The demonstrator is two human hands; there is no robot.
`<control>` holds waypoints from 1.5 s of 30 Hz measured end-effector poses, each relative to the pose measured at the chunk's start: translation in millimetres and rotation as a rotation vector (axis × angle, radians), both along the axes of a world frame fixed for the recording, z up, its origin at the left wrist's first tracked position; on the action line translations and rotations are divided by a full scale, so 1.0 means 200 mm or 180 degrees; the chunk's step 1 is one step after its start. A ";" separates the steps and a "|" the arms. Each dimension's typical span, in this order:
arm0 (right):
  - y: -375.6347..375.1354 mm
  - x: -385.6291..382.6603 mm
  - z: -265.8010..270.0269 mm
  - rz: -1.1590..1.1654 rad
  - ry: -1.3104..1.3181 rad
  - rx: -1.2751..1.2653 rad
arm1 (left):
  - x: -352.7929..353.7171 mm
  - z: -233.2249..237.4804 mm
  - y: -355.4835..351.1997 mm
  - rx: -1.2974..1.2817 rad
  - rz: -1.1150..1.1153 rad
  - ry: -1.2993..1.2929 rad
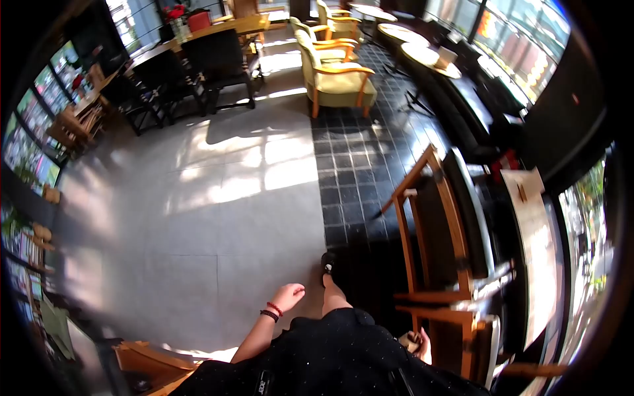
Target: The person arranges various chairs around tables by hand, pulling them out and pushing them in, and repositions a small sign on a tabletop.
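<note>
My left hand hangs in front of my body over the grey floor, with a red bracelet and a dark one at its wrist. Its fingers are loosely curled in, and nothing shows in them. Low on the right, my right hand is closed around a small tan and brown object, partly hidden by the fingers; its kind cannot be made out. Wooden-framed chairs stand just to the right of that hand. Below me, one foot in a black shoe is on the floor.
Black chairs line a long wooden table at the far left. Pale armchairs and round tables stand ahead. A dark bench and a light tabletop run along the right. Grey floor meets black tiles.
</note>
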State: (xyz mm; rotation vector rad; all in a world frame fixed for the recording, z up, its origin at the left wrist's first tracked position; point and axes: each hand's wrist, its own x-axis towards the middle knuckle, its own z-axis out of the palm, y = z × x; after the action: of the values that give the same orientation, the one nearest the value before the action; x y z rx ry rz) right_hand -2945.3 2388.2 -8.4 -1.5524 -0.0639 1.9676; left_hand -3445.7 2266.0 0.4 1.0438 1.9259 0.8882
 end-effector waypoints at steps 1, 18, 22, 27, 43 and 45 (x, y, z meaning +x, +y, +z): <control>0.08 -0.07 0.02 0.0132 0.0341 -0.0212 | -0.05 0.02 0.07 0.0067 -0.0033 0.0100; 2.65 -2.74 0.07 0.2866 -0.0320 0.1251 | -1.40 -0.02 0.84 -0.0355 0.2076 0.0397; 2.84 -3.27 -0.04 0.2852 -0.0262 0.1123 | -1.79 -0.19 0.98 -0.0264 0.2128 0.0294; 3.02 -3.58 -0.26 0.2147 -0.0732 0.0393 | -2.56 -0.07 1.33 -0.0202 0.2293 0.0261; 3.66 -4.13 -0.58 0.1620 -0.0407 0.0638 | -4.22 1.85 3.03 0.4139 -0.1517 -0.1164; 4.00 -4.30 -0.78 0.0985 -0.1175 -0.0312 | -4.38 2.07 3.26 0.4707 -0.2902 -0.1972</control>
State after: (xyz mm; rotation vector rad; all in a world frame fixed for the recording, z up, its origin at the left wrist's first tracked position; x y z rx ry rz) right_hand -3805.6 3189.2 -163.7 -2.0572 -0.3852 1.9040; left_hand -4322.4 2917.3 415.0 1.8334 -0.0772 1.7243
